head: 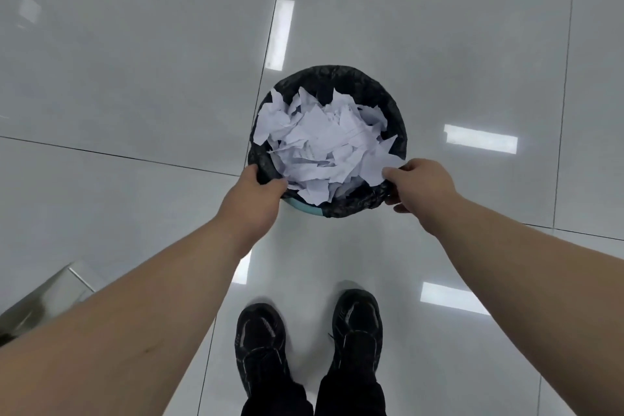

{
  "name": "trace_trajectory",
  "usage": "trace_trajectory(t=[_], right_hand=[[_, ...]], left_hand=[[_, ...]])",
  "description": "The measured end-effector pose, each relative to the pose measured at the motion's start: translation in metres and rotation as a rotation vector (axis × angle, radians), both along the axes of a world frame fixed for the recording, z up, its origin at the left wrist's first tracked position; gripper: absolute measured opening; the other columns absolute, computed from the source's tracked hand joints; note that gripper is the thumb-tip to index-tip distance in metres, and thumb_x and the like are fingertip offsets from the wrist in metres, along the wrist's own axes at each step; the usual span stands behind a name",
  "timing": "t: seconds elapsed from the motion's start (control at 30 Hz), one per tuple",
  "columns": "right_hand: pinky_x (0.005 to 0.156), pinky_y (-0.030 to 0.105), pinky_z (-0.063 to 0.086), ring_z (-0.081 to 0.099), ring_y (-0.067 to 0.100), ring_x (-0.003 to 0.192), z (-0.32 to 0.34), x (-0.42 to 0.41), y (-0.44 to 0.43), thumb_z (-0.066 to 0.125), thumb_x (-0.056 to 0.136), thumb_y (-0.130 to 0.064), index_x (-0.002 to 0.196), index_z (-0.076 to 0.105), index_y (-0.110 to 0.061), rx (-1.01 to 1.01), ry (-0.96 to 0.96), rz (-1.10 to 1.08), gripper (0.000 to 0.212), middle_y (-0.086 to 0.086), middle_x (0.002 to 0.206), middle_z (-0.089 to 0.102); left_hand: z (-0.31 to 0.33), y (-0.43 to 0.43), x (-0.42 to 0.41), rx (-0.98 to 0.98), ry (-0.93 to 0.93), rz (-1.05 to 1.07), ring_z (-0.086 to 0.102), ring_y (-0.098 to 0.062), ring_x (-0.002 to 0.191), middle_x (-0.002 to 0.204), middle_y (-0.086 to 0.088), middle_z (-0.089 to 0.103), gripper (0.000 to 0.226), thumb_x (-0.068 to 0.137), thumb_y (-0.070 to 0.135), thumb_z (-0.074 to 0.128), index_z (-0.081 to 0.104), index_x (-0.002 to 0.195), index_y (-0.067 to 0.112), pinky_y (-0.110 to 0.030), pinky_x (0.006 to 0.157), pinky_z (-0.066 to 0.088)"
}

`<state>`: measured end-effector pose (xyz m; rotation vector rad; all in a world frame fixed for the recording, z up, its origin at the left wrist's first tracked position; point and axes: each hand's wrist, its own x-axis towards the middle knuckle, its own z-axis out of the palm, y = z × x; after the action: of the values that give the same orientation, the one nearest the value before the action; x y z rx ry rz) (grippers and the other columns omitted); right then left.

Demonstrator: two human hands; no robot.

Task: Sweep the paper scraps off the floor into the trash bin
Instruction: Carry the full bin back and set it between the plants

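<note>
Holding entry: trash bin (304, 210), round, its teal wall showing beneath a black liner bag (341, 78) folded over the rim.

Position: on or just above the glossy tiled floor (135, 78), ahead of the person's black shoes (263, 344). Whether it rests on the tiles cannot be told.

Contents: torn white paper scraps (324, 142), heaped to the rim, with several points standing above it at the far side. No scraps show on the floor in view.

Left hand (260, 192): clamped on the near-left rim, thumb inside, fingers curled over the liner.

Right hand (418, 186): clamped on the near-right rim, thumb lying on a scrap that overhangs the edge.

Also present: a metal object (44, 300), cut off at the lower left edge of view, kind uncertain.

Risks, as judged:
- The heap is loose and full, so a tilt or jolt would likely spill scraps back onto the floor.
- The liner may slip off the rim under the grip, since bare teal already shows at the near side.
- The overhanging scrap could drop once the thumb lifts.
</note>
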<state>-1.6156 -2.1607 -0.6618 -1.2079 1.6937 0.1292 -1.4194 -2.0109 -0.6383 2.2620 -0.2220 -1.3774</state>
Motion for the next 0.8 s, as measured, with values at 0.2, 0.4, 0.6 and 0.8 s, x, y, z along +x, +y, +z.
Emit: trace_trajectory(t=[0.2,0.4,0.6,0.8], right_hand=[[0.067,0.041,0.061,0.065,0.031,0.061,-0.02,0.016,-0.005,0.065,0.08,-0.007,0.079,0.06,-0.003,0.068,0.023,-0.082,0.006,0.015,0.072,0.064],[0.068,0.048,0.064,0.075,0.032,0.08,0.021,0.042,-0.005,0.067,0.085,-0.004,0.103,0.066,-0.006,0.142,-0.141,-0.138,0.018,0.015,0.095,0.072],[0.075,0.051,0.064,0.076,0.037,0.084,0.142,0.075,-0.021,0.054,0.091,-0.004,0.11,0.064,-0.006,0.144,-0.278,-0.025,0.021,0.015,0.101,0.071],[0.082,0.048,0.063,0.077,0.032,0.081,0.318,0.107,-0.031,0.057,0.095,-0.006,0.113,0.067,-0.011,0.11,-0.392,0.118,0.021,0.011,0.105,0.075]], left_hand=[[-0.024,-0.012,-0.006,-0.075,0.076,0.15,0.074,-0.034,0.093,0.109,-0.01,0.069,0.027,0.094,0.009,0.059,0.055,0.116,0.024,-0.041,0.074,0.063],[0.008,-0.008,0.007,-0.143,0.124,0.426,0.071,-0.032,0.086,0.109,-0.009,0.065,0.031,0.092,-0.003,0.06,0.055,0.115,0.017,-0.028,0.055,0.062],[0.124,-0.009,0.041,-0.198,0.054,0.532,0.069,-0.03,0.078,0.109,-0.011,0.067,0.034,0.091,-0.001,0.06,0.056,0.121,0.015,-0.028,0.054,0.061],[0.302,0.0,0.077,-0.3,-0.008,0.55,0.067,-0.025,0.069,0.108,-0.016,0.069,0.033,0.091,0.0,0.061,0.057,0.118,0.018,-0.027,0.055,0.059]])
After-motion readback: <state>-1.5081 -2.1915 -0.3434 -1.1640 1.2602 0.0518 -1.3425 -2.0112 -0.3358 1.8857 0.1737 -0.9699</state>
